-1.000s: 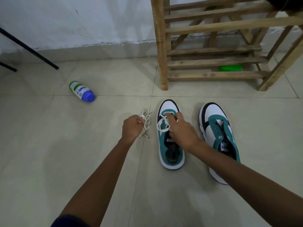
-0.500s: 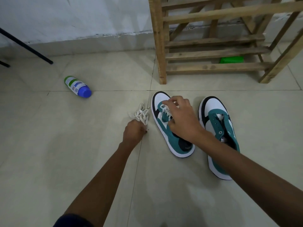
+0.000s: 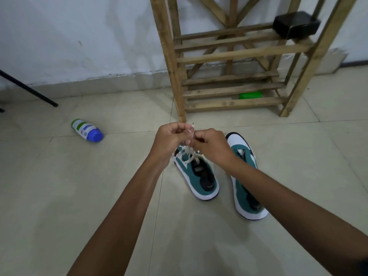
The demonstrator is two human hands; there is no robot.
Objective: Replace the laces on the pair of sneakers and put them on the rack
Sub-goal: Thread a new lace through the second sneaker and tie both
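Pinching the white lace (image 3: 191, 134) between your left hand (image 3: 171, 138) and right hand (image 3: 211, 144) above the left sneaker (image 3: 196, 173) on the floor, keep tension even, feed the tip straight through the next eyelet.

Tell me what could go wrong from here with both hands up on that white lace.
The white lace hangs in loose loops from the left hand and right hand over the left teal-and-white sneaker; it could tangle, or a pull may drag the shoe. The right teal-and-white sneaker still looks mostly unlaced.
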